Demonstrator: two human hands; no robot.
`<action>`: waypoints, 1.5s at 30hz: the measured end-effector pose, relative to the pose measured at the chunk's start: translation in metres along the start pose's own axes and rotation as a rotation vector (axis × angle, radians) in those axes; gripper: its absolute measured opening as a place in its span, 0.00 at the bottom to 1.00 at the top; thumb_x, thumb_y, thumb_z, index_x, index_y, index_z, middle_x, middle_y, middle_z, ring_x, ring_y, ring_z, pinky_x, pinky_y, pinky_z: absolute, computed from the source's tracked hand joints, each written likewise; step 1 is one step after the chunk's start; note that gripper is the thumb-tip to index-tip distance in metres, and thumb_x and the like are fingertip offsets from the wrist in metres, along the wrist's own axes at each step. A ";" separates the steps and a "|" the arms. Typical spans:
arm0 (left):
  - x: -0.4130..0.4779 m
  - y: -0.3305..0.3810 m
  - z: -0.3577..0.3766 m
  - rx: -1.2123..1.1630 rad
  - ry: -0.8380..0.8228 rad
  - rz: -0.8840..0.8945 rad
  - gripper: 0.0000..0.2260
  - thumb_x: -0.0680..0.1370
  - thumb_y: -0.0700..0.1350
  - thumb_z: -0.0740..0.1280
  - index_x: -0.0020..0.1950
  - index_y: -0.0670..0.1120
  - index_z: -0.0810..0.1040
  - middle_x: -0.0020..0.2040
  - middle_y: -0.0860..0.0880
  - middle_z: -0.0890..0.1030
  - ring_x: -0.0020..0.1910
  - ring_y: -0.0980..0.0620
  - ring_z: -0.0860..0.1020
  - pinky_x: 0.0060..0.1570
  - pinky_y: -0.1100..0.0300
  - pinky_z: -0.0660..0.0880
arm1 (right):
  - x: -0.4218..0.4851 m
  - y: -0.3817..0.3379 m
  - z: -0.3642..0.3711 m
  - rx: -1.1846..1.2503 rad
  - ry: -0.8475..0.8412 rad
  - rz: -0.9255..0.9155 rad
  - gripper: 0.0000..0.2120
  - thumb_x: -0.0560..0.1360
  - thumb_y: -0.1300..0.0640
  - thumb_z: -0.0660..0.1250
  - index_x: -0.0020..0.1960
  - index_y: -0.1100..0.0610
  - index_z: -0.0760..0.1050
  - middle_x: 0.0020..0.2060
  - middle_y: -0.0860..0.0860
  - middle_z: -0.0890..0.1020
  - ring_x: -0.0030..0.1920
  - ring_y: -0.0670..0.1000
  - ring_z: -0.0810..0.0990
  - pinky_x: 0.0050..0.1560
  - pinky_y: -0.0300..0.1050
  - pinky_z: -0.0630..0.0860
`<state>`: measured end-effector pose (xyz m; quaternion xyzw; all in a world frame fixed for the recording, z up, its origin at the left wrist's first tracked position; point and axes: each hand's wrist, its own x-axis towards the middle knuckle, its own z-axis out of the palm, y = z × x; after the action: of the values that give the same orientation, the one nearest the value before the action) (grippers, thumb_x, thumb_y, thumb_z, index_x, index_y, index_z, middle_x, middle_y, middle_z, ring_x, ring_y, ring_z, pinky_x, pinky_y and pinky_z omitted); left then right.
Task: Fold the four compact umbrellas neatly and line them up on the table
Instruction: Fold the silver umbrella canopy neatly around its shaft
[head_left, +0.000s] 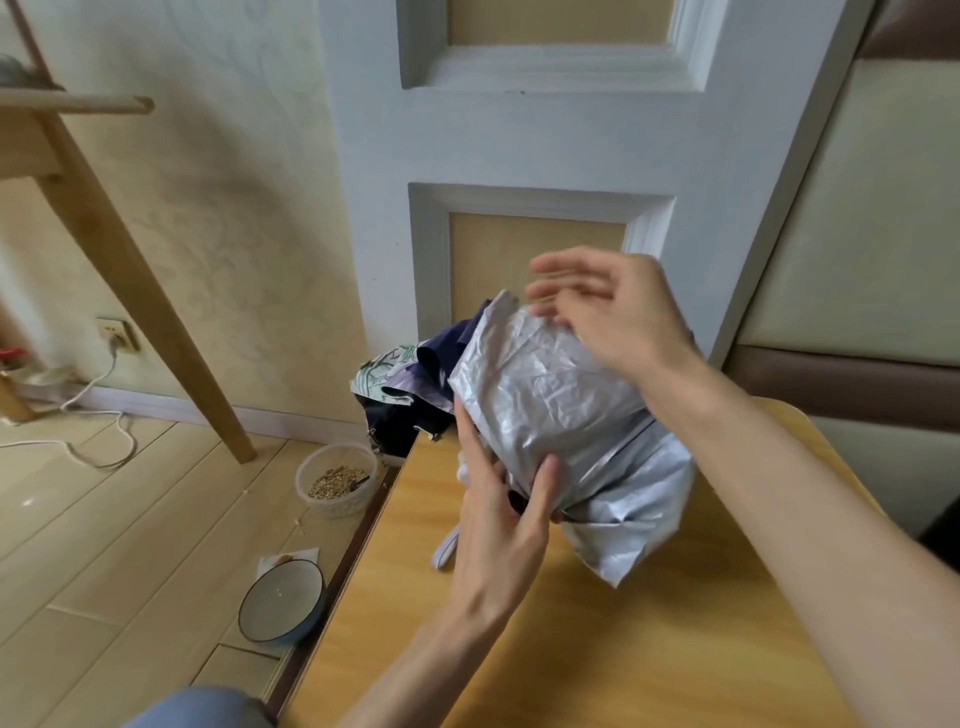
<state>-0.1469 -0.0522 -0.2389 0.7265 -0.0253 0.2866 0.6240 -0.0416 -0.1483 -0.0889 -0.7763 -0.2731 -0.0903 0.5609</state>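
I am holding a silver umbrella (561, 415) over the desk (519, 649).
My left hand (498, 525) is gripping its crumpled lower part above the desk's far left corner, while my right hand (613, 312) is lying open, fingers straight and blurred, at its top. A dark blue umbrella (410, 384) is lying bunched beyond the desk's far edge.

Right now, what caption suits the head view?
Left hand grips a silver umbrella over the wooden table while the right hand reaches over its canopy.

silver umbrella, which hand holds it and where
The left hand grips the umbrella round its gathered lower end; the right hand is open at the upper fabric.
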 end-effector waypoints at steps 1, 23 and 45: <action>0.000 0.001 0.000 -0.020 -0.003 0.006 0.46 0.84 0.46 0.68 0.83 0.61 0.32 0.60 0.73 0.80 0.60 0.62 0.82 0.63 0.61 0.78 | 0.001 0.004 -0.010 -0.082 0.048 -0.047 0.13 0.80 0.65 0.69 0.62 0.53 0.83 0.52 0.48 0.88 0.52 0.45 0.87 0.62 0.46 0.82; 0.006 -0.012 -0.008 0.157 -0.001 -0.045 0.44 0.67 0.63 0.77 0.82 0.58 0.68 0.58 0.74 0.80 0.61 0.67 0.80 0.62 0.60 0.78 | 0.004 0.020 -0.030 -0.448 -0.075 -0.048 0.16 0.79 0.40 0.72 0.62 0.46 0.85 0.55 0.40 0.85 0.62 0.42 0.80 0.69 0.43 0.74; 0.019 -0.001 -0.022 0.042 -0.197 -0.159 0.20 0.71 0.63 0.81 0.58 0.57 0.83 0.47 0.55 0.85 0.45 0.49 0.83 0.39 0.59 0.76 | -0.010 0.039 -0.048 0.053 -0.043 0.268 0.35 0.55 0.42 0.89 0.57 0.50 0.83 0.53 0.46 0.88 0.55 0.48 0.86 0.60 0.49 0.82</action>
<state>-0.1388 -0.0260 -0.2300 0.7638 -0.0226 0.1639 0.6239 -0.0213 -0.2048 -0.1085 -0.7925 -0.1812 0.0092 0.5823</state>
